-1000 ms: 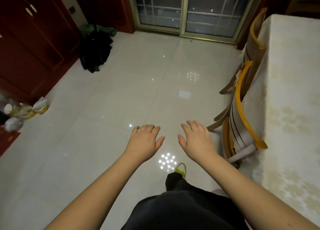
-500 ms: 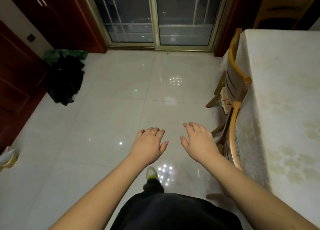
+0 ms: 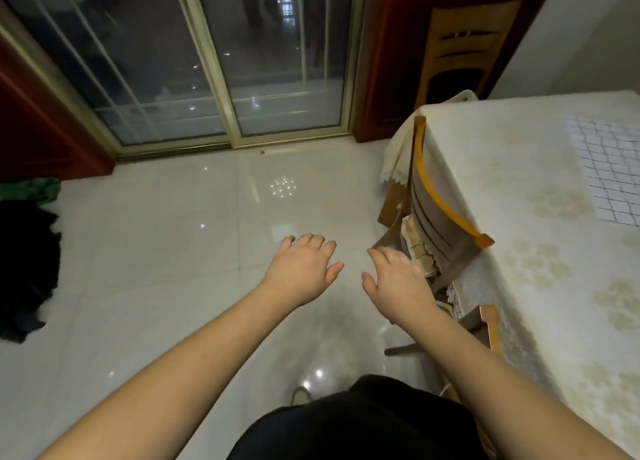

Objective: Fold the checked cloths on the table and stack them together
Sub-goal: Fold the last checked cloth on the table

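A white cloth with dark checks [image 3: 609, 168] lies flat on the table [image 3: 512, 196] at the far right, partly cut off by the frame edge. The table wears a cream patterned tablecloth. My left hand [image 3: 301, 272] and my right hand [image 3: 398, 283] are stretched out side by side over the tiled floor, palms down, fingers relaxed, holding nothing. Both hands are well to the left of the table and away from the checked cloth.
A wooden chair [image 3: 440, 224] is pushed against the table's left side, close to my right hand. Another chair [image 3: 464, 47] stands at the table's far end. Glass sliding doors [image 3: 221, 64] are ahead. Dark clothes [image 3: 24, 265] lie on the floor at left.
The view has swung right and up: the table fills more of the right side and the checked cloth has come into sight. Both hands stay outstretched and empty.
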